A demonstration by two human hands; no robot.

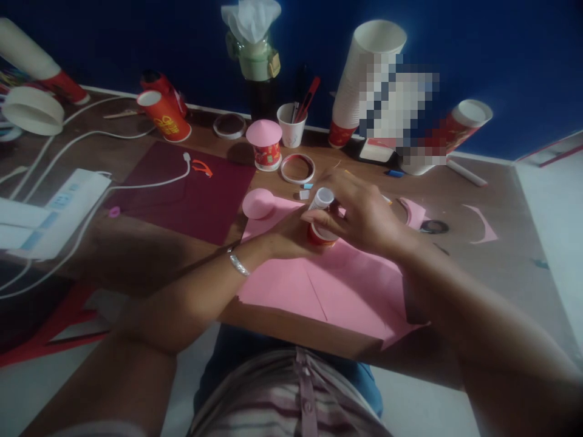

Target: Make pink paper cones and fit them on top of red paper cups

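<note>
My left hand (291,233) is closed around a small red paper cup (322,235) above the pink paper. In my right hand (364,209) is a whitish tube like a glue stick (324,196), its round end facing up. The tube's lower end is hidden by my fingers, so I cannot tell if it touches the cup's rim. Under both hands lies a large pink paper sheet (291,285), with a pink paper cone (258,203) at its upper left corner. Farther back stands a red cup with a pink cone roof (266,150).
A dark red sheet (182,200) lies left, with orange scissors (202,168) and a white cable on it. Behind stand a red cup (164,116), a pen cup (291,127), a bottle (259,64) and a tall cup stack (359,79). Tape rolls (297,169) and pink scraps (483,224) lie about.
</note>
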